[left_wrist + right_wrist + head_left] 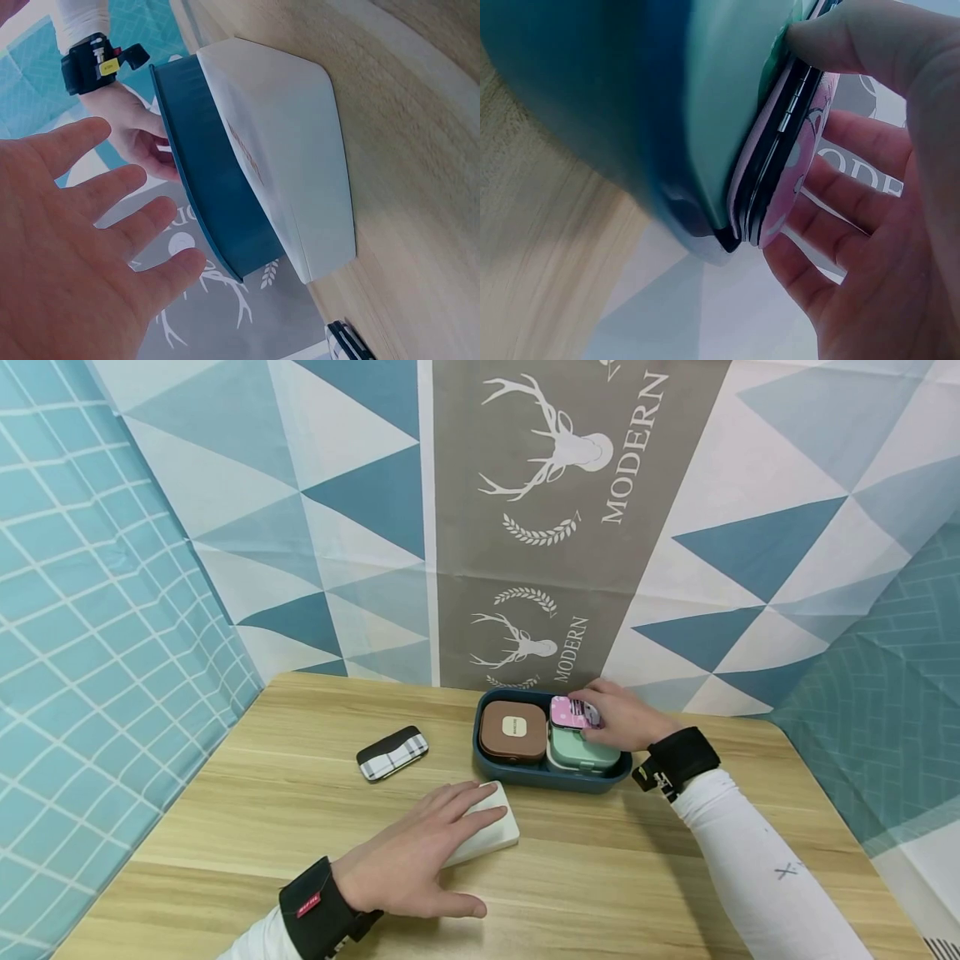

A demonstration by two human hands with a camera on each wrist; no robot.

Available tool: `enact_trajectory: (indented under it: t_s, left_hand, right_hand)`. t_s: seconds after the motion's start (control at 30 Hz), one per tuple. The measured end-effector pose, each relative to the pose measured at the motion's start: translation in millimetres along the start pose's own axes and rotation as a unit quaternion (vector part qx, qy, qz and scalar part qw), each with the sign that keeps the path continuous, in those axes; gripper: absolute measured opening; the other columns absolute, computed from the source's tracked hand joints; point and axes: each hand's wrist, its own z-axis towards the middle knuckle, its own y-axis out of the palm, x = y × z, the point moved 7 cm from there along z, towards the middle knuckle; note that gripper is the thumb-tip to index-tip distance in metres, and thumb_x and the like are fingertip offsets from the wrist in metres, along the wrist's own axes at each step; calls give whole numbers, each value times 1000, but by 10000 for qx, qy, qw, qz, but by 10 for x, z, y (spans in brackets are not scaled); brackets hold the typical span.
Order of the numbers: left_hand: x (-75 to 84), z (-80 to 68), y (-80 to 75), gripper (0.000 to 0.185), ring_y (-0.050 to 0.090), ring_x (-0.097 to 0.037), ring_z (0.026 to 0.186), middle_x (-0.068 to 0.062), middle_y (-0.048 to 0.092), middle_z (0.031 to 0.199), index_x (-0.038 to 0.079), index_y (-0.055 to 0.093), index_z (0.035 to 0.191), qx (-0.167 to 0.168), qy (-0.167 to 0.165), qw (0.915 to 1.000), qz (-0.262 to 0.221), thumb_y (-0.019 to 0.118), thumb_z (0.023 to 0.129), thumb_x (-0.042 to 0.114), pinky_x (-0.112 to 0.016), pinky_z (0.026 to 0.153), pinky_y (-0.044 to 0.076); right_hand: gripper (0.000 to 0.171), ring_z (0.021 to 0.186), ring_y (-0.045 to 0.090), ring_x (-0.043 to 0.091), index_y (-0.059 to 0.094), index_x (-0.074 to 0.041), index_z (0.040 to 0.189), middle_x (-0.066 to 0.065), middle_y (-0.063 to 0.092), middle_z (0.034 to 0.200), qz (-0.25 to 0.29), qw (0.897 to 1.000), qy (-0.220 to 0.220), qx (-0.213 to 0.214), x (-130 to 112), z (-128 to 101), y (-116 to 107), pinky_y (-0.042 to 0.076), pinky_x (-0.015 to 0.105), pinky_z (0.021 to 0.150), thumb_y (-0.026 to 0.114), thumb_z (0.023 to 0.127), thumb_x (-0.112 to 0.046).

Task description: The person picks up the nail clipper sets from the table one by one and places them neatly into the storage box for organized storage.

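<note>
Right hand (618,717) grasping a pink, patterned, flat hinged case (567,713) within a dark-blue, rounded oblong tray (540,778).
The step in hand looks like placing or lifting that case, which lies on the far part of a mint-green, rounded box (585,752), right of a brown, rounded-square box (498,731); thumb on its near edge, fingers round the other side (a pinch across the case, in the right wrist view). The next move seems to call for keeping the case level until the fingers either let go or draw it clear. The left hand (412,852), spread and holding nothing, hovers over a white, rectangular box (495,835) near the tray; a black-and-white plaid case (393,753) lies farther left.
</note>
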Motion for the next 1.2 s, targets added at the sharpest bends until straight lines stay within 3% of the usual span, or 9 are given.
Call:
enact_trajectory:
  t_s: [0.43, 0.8, 1.2]
  left_hand:
    - [4, 0, -3, 101, 26, -26, 157, 0, 25, 174, 31, 33, 167, 26, -1, 10000, -24, 81, 85, 65, -59, 121, 33]
    - [8, -2, -13, 100, 27, -24, 157, -1, 26, 174, 25, 37, 166, 107, 73, 9999, 35, 72, 87, 75, -56, 122, 34]
    - [-11, 4, -2, 101, 26, -25, 157, 0, 25, 174, 26, 36, 167, 26, -38, 10000, -39, 77, 86, 70, -59, 122, 33]
  right_hand:
    - [66, 120, 56, 36, 55, 0, 152, 22, 56, 139, -38, 10000, -51, 53, 13, -7, 15, 50, 53, 101, 79, 92, -18]
    - [74, 126, 53, 37, 52, 0, 154, 22, 54, 143, 9, 10000, -25, 50, 76, -16, 37, 47, 54, 108, 82, 91, -23]
    - [77, 125, 51, 35, 51, -2, 155, 21, 54, 144, 79, 9999, 33, 140, 47, -92, -28, 46, 56, 109, 83, 91, -30]
